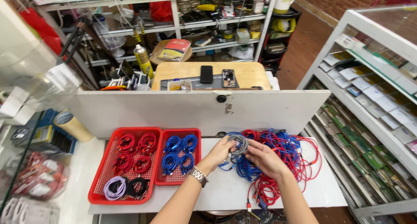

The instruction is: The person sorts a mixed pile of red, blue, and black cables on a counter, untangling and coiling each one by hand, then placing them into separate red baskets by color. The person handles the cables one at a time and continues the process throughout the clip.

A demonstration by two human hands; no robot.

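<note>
My left hand (220,152) and my right hand (263,158) meet over a white table (217,191), both gripping a small grey cable coil (237,144). A watch sits on my left wrist. Under and beside my hands lies a tangled heap of red and blue cables (278,156). To the left, a small red tray (179,179) holds blue coils (180,151). A larger red tray (104,180) holds red coils (134,152), a lilac coil (114,188) and a black coil (138,186).
A white partition board (195,111) stands behind the table. Beyond it is a wooden workbench (243,72) with phones (206,74) and parts. A roll of tape (71,125) lies at left. Glass display shelves (373,98) with packaged goods run along the right.
</note>
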